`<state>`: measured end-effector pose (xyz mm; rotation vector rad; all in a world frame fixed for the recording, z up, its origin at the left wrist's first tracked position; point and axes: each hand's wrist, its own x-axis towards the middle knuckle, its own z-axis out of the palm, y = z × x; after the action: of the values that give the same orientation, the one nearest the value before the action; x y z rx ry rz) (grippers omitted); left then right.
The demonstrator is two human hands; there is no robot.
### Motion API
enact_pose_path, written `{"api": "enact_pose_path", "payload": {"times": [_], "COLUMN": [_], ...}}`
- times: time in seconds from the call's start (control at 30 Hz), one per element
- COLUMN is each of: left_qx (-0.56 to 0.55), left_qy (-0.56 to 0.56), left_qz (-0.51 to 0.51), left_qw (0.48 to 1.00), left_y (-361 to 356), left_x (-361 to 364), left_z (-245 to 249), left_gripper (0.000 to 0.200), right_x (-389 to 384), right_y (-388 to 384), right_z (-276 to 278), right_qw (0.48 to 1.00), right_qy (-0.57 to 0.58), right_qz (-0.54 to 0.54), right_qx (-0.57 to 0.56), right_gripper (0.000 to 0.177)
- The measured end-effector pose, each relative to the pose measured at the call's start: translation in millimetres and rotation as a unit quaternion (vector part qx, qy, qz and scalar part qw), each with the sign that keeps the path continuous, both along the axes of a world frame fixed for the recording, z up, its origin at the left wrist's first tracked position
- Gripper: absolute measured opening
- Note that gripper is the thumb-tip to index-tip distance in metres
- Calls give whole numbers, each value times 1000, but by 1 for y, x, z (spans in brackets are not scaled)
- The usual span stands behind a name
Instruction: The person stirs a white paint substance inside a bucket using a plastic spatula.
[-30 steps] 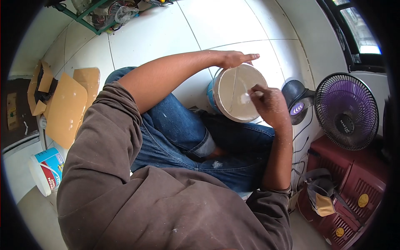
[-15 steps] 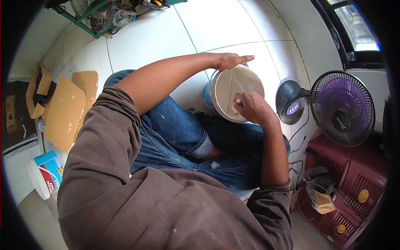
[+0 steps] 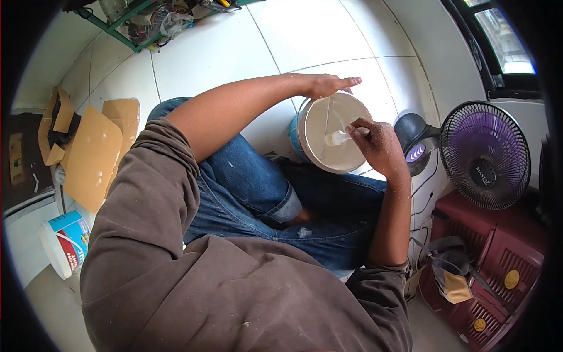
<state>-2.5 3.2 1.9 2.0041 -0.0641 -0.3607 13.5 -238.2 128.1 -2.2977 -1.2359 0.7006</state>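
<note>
A round bucket (image 3: 306, 141) with a pale, smeared inside and a blue outer wall stands on the floor in front of my crossed legs. My left hand (image 3: 326, 86) lies over its far rim, one finger stretched out to the right and the others partly hidden behind the rim. Over the opening, my right hand (image 3: 378, 146) pinches a small whitish brush (image 3: 336, 138), its head pointing left into the bucket. A thin pale line runs down the bucket's inside near the brush. White specks dot the right hand and wrist.
A black and purple fan (image 3: 484, 155) stands close right, beside a maroon cabinet (image 3: 498, 258) with a mask (image 3: 454, 284) hanging there. Cables run along the floor. Left are a cardboard box (image 3: 94, 158) and a paint tub (image 3: 65, 243); a green rack (image 3: 108, 28) stands at the back.
My right hand has lifted and shifted slightly right from the bucket's near inner side, turning so that the brush shows. My left hand stays on the far rim.
</note>
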Motion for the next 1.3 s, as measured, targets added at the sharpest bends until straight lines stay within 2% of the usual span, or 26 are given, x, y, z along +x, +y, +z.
{"api": "enact_pose_path", "payload": {"times": [0.03,0.07,0.13,0.2,0.27,0.33,0.53,0.6,0.67,0.73,0.8,0.83,0.87,0.93,0.97,1.03,1.13,1.3], "left_qx": [-24,-24,12,19,26,100,101,92,83,16,15,14,15,-17,-17,60,100,97], "left_qy": [52,52,-11,-7,-3,-83,-67,-83,-99,-15,-20,-26,-25,22,22,-71,-78,-90], "left_qz": [0,0,-9,-14,-17,-38,-41,-39,-37,-4,4,13,13,18,18,-29,-39,-41], "left_qw": [998,998,1000,1000,1000,991,992,992,991,1000,1000,999,999,999,999,995,991,990], "left_y": [-1,-1,0,1,2,1,1,1,0,-2,-4,-4,-4,-3,-2,1,1,2], "left_x": [0,-1,0,4,3,-5,-4,-8,-10,-9,-11,-11,-10,-8,-7,-5,-7,-5], "left_z": [5,7,-2,-7,-9,-4,1,2,7,12,13,13,13,12,12,5,4,-1], "left_gripper": [68,68,62,63,65,67,70,67,69,83,89,97,97,81,81,70,76,73], "right_x": [-1,-1,-1,-1,-3,-5,-4,-5,-5,-4,0,1,1,-1,-3,-4,-3,-5], "right_y": [0,1,0,0,1,1,0,1,1,0,-2,-3,-3,-2,0,-1,-4,-3], "right_z": [1,3,2,-1,4,6,4,8,9,8,3,3,2,5,8,10,10,8], "right_qw": [1000,1000,1000,998,998,997,990,982,979,974,966,966,966,965,970,974,982,993], "right_qy": [0,1,2,10,11,12,-4,-43,-45,-47,-52,-52,-56,-60,-59,-58,-51,13], "right_qz": [0,-3,-7,-11,-28,-44,-48,-38,-46,-54,-56,-57,-53,-51,-50,-50,-20,-19], "right_qx": [0,-1,-2,63,60,56,129,178,196,214,246,246,248,250,232,214,180,116], "right_gripper": [25,25,25,24,23,22,20,17,16,15,14,14,14,14,15,16,18,18]}}
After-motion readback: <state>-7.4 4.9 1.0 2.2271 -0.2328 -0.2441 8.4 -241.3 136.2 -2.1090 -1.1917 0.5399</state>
